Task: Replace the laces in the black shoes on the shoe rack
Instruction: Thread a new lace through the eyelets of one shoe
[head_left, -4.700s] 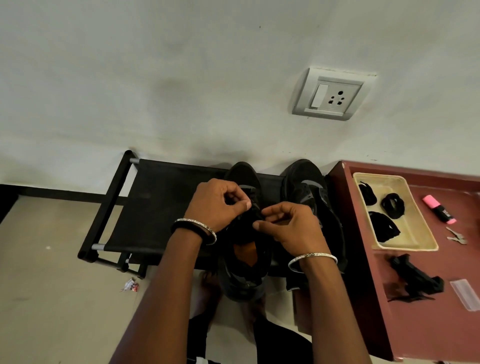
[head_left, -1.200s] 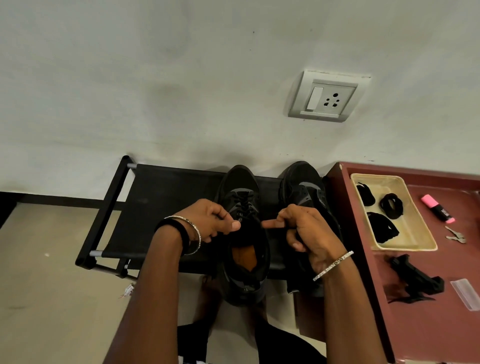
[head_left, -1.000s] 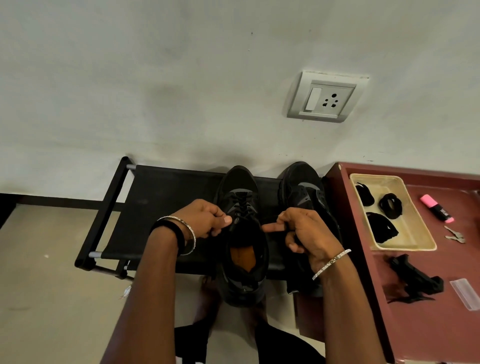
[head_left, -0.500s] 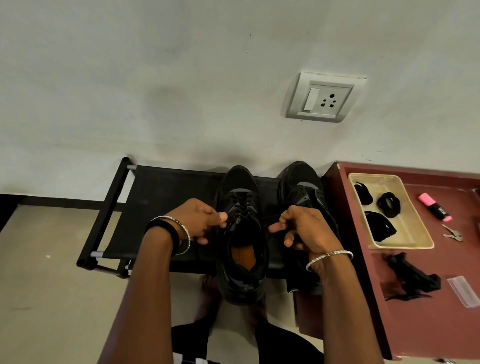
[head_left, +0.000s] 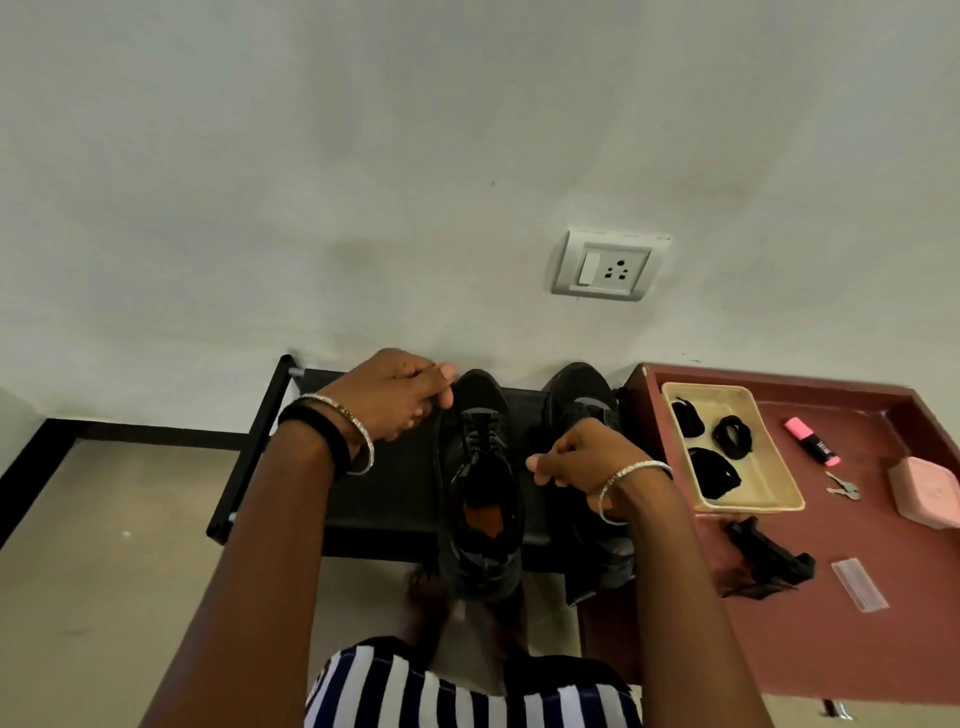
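Centre of frame on the fabric-shelf shoe rack (head_left: 374, 499): black shoe (head_left: 483, 519), toe toward the wall, long axis running up-down. Left hand (head_left: 400, 400) up-left of it, grip pinched on a thin cord lace (head_left: 480, 431) end; right hand (head_left: 582, 457) nearer, just right, looks clamped on the other. Needs even slack, probably.

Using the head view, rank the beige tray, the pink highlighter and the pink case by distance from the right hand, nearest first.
1. Beige rectangular plastic tray, just right of the right hand, on the maroon table.
2. Pink highlighter pen, past the tray's right side.
3. Pink rounded case, at the picture's right edge.
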